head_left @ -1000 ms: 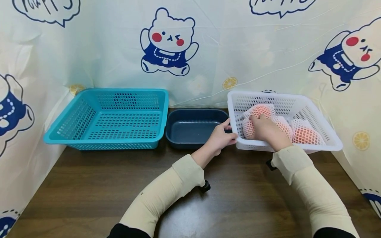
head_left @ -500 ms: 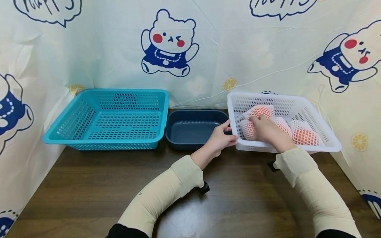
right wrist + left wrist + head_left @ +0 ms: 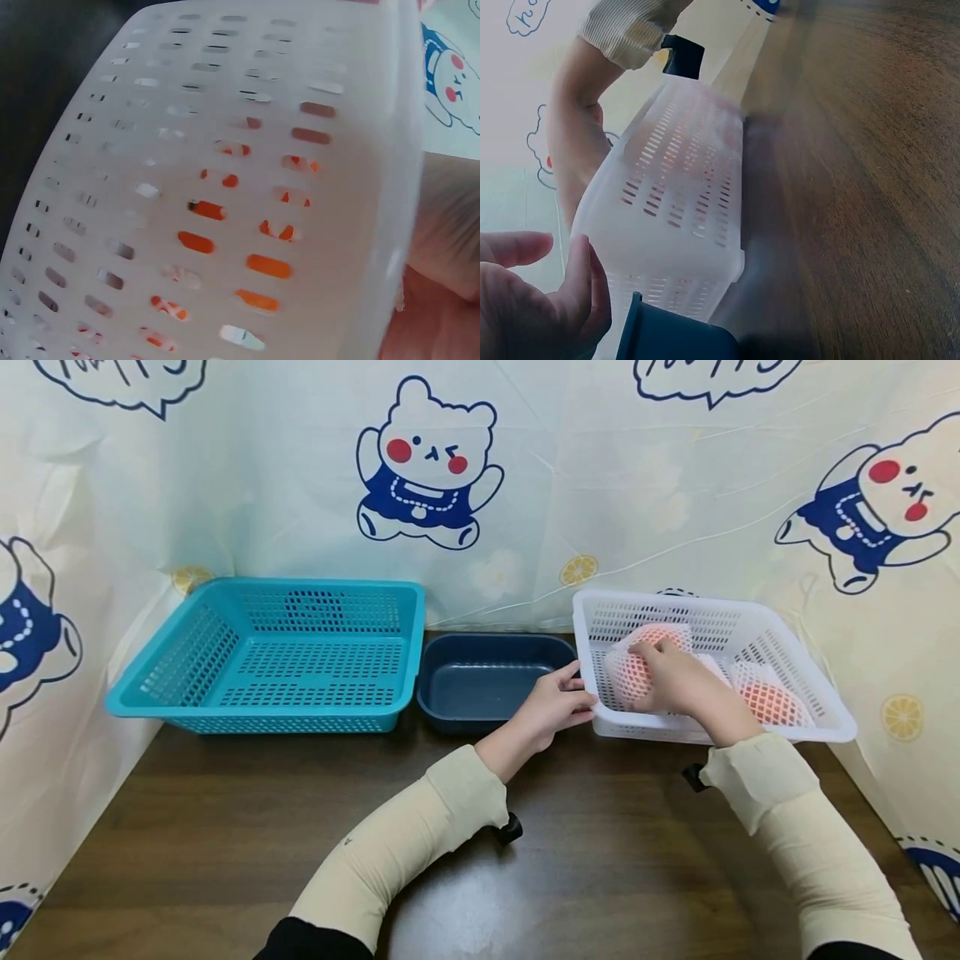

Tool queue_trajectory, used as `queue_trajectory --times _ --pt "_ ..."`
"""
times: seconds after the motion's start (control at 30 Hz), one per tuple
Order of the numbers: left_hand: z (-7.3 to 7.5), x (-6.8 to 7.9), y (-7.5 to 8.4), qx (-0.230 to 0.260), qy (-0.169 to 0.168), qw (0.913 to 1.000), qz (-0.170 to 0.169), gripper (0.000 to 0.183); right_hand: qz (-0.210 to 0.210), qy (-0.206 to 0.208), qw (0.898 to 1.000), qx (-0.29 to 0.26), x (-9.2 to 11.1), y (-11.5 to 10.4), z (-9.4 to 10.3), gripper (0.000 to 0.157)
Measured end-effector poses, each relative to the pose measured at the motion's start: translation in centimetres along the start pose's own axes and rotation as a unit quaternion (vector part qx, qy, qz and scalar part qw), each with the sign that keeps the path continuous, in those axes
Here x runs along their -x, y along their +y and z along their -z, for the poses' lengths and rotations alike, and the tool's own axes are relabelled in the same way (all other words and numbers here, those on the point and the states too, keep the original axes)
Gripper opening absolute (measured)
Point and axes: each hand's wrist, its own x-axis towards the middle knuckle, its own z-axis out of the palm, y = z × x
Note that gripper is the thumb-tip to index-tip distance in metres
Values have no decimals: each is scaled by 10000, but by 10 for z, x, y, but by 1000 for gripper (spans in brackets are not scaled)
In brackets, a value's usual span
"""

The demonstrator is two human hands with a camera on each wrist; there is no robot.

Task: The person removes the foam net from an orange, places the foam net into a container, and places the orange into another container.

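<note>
In the head view a white slotted basket [image 3: 836, 727] at the right holds several round orange-pink fruits in white foam nets; their kind is not clear. My right hand [image 3: 678, 681] reaches into it and grips the netted fruit [image 3: 622, 672] at the left end, covering part of it. Another netted fruit [image 3: 772, 703] lies to the right of that hand. My left hand [image 3: 551, 706] is at the basket's left front corner, fingertips touching the rim. In the left wrist view its thumb stands apart from its fingers [image 3: 581, 289]. The right wrist view mostly shows the basket's wall.
A dark blue tub [image 3: 480, 714] stands between the white basket and a larger turquoise basket [image 3: 262, 718] at the left. All three sit on a brown wooden table [image 3: 592, 860] against a bear-print sheet [image 3: 525, 485].
My right hand and forearm have shifted slightly right, and the gripped netted fruit has turned or shifted in the basket. The left hand keeps its place at the rim.
</note>
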Motion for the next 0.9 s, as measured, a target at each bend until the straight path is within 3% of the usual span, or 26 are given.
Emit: queue_trajectory --times 0.27,0.67,0.9 --pt "3 3 3 38 -47 9999 119 67 197 180 9995 -170 1 -1 3 88" --pt "12 7 5 -77 -242 9992 305 60 148 261 9988 -374 6 -10 16 93" --pt "19 10 8 -221 -415 9984 300 55 401 445 9976 -345 12 -18 22 91"
